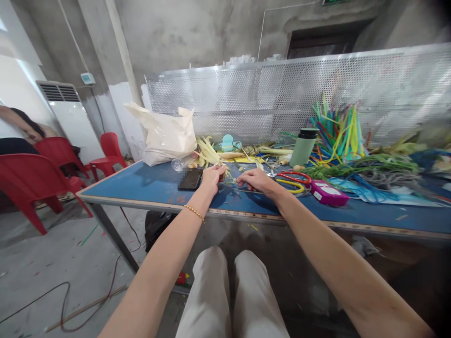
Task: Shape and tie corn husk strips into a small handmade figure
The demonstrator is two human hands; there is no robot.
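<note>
My left hand, a beaded bracelet on its wrist, is closed around a small bundle of pale corn husk strips just above the table's front edge. Close to its right, my right hand has its fingers curled in a pinch by the loose ends of the bundle. A thin strand seems to run between the hands, but what the right fingertips hold is too small to make out. Red-handled scissors and a yellow-handled pair lie beside my right hand. Left of my left hand is a dark, phone-like slab.
The blue table also bears a white plastic bag, more corn husks, a green bottle, a purple box, colourful pipe-cleaner-like stems and green fibres. A perforated metal panel stands behind. Red chairs and another person are left.
</note>
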